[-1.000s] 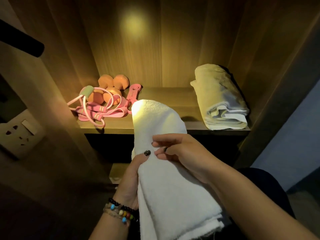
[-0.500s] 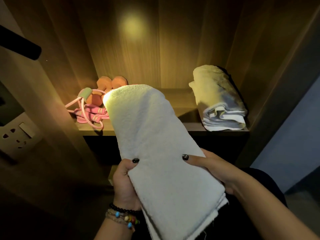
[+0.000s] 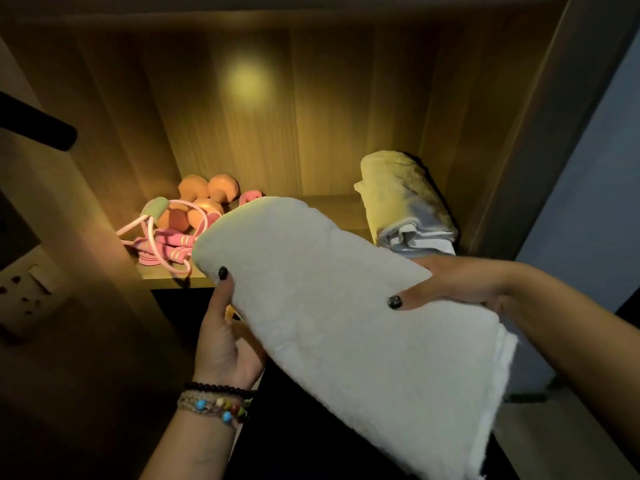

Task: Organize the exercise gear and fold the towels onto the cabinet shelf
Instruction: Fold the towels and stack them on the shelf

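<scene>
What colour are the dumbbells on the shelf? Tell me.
Orange, seen in the head view: the dumbbells sit at the shelf's left, beside pink gear.

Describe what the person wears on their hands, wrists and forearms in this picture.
The left hand and right hand have dark-painted nails. The left wrist carries a black bead bracelet and a corded bracelet with coloured beads. Both forearms are bare, with no sleeves in view.

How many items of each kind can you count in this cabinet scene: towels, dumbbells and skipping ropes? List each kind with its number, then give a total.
Towels: 2, the white towel held in both hands and the folded towel on the shelf
Dumbbells: 2, orange dumbbells
Skipping ropes: 1, pink skipping rope
Total: 5
</scene>
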Motion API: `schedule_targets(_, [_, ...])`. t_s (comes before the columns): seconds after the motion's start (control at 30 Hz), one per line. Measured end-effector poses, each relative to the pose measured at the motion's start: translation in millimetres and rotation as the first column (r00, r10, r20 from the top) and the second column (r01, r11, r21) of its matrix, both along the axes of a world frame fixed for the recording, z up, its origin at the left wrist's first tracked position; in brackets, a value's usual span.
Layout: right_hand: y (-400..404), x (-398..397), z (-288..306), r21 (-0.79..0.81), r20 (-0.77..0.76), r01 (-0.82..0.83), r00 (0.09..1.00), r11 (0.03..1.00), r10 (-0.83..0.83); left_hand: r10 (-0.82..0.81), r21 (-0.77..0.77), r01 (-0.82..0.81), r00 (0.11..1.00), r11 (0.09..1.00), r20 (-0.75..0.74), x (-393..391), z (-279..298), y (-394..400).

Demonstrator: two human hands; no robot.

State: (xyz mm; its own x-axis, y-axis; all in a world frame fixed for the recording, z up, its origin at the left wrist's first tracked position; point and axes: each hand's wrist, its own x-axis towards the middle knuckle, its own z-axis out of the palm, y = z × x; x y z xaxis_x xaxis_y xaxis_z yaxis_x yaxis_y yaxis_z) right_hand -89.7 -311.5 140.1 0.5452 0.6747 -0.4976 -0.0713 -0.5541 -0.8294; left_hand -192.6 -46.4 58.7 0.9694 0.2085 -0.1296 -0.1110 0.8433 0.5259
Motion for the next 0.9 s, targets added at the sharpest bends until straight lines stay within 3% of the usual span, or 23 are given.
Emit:
schedule_targets(0.17, [-14,16,30,-0.131,-0.124,-0.16,0.982,0.978,0.144,-0.051,-0.109,0.059,0.995,0.992,0.083,-19,-8,12])
schedule_targets(0.37, [-25,46,25,-0.246,-0.212,-0.285,0.949,0.926,0.235,-0.154,-0.072,0.148,0.984,0.986,-0.088,-22,-35,36])
schedule_targets(0.47, [-17,54,11,-0.384,-0.222,-0.371,0.926,0.846,0.306,-0.305,0.105,0.321,0.941,0.941,-0.143,-17,-38,37])
schedule_targets(0.6, [11,55,-3,-0.465,-0.253,-0.505,0.863,0.727,0.437,-0.458,0.332,0.557,0.824,0.762,-0.333,-8,-35,44])
schedule_targets(0.67, [23,53,-4,-0.433,-0.197,-0.451,0.892,0.78,0.406,-0.379,0.451,0.512,0.854,0.731,-0.356,1,-37,46])
schedule_targets(0.73, [32,48,-10,-0.326,-0.092,-0.286,0.958,0.901,0.271,-0.327,0.502,0.488,0.866,0.714,-0.377,15,-33,43])
schedule_targets(0.8, [46,37,-22,-0.259,0.079,-0.117,0.987,0.959,0.142,-0.57,0.362,0.563,0.816,0.743,-0.098,23,-23,32])
schedule_targets(0.83, [54,31,-28,-0.275,0.188,-0.075,0.973,0.959,0.131,-0.587,0.318,0.563,0.809,0.763,-0.025,27,-19,30])
schedule_targets(0.9, [66,23,-42,-0.282,0.325,-0.094,0.927,0.955,0.187,-0.435,0.329,0.455,0.89,0.828,-0.137,39,-23,35])
